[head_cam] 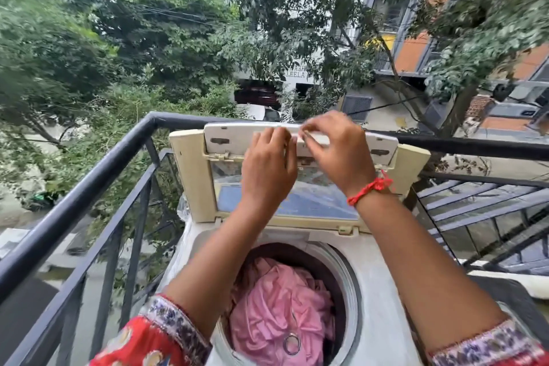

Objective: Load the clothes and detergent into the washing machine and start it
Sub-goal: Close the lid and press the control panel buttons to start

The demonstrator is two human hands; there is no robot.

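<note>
Reading "LEELA" is possible on the pale wall of the building (pixel 297 74) across the lane, with a partly leaf-covered word above it; no lettering on the washing machine (pixel 383 291) can be made out. It is a top-loader standing in the corner of a balcony, against the black railing (pixel 89 172). Its folding lid (pixel 300 175) is raised upright at the back, the upper panel doubled over. Inside the round drum (pixel 341 264) lies a heap of pink clothes (pixel 276 309), filling most of the opening, with a metal ring showing on the cloth near the front. Both hands are up at the lid's top edge: the left hand (pixel 267 169) rests with curled fingers against the folded panel, and the right hand (pixel 335 151), a red thread bracelet (pixel 370 187) at its wrist, pinches something small and pale at that edge, blurred, so what it is cannot be told. Red patterned sleeves (pixel 148 339) show at the bottom
</note>
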